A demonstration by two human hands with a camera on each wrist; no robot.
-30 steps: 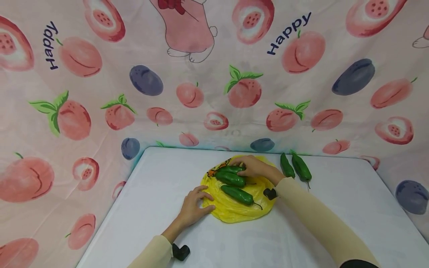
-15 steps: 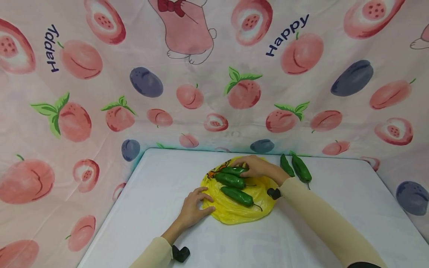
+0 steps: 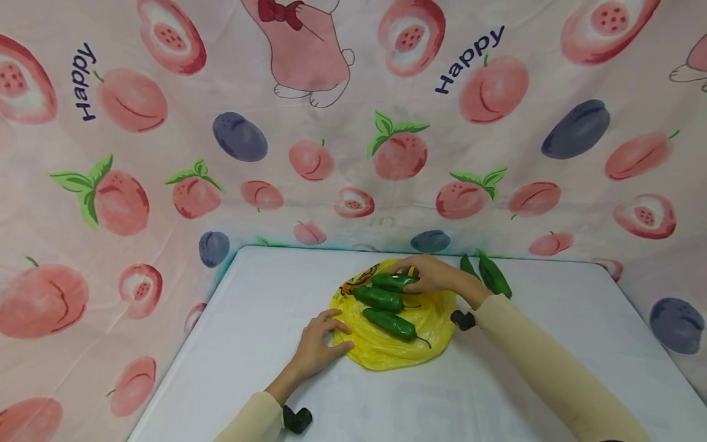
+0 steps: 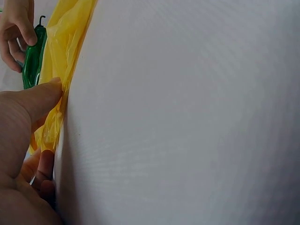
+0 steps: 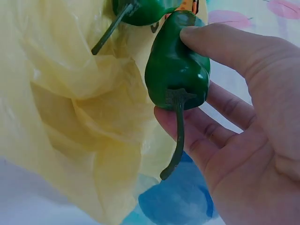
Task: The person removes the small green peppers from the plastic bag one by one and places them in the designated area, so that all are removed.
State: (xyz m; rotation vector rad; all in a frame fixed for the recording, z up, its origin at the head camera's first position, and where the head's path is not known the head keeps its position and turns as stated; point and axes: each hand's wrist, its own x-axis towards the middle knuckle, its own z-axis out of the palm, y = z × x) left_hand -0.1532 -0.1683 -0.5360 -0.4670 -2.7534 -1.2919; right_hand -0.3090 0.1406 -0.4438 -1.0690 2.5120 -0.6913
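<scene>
The thumb and fingers of the person's right hand [image 3: 429, 274] are closed around a green pepper [image 3: 393, 282], the thumb on one side and the fingers curled behind it; its curved stem points back toward the palm. Whether this pepper touches the bag beneath it or is slightly raised, the views do not settle. It is at the far side of a crumpled yellow plastic bag [image 3: 381, 356], which lies spread out and carries an orange and black print [image 3: 355, 283] at its far left. The thumb and fingers of the left hand [image 3: 320, 345] are apart, loosely bent, and touch the left edge of the bag. A second green pepper [image 3: 378, 299] lies on the bag just in front of the held one, and a third pepper [image 3: 389, 325] lies nearer the person, its thin stem pointing right. Beyond the right forearm, a pair of green peppers [image 3: 494, 276] lies off the bag near the table's far edge, one partly hidden by the arm. Both arms wear long beige sleeves [image 3: 544, 359], with a small black object [image 3: 297, 420] at each wrist. The table [image 3: 431, 402] is covered in white. Behind it hangs a pale pink cloth [image 3: 315, 215] printed with peaches, dark blue fruit and the word "Happy".
</scene>
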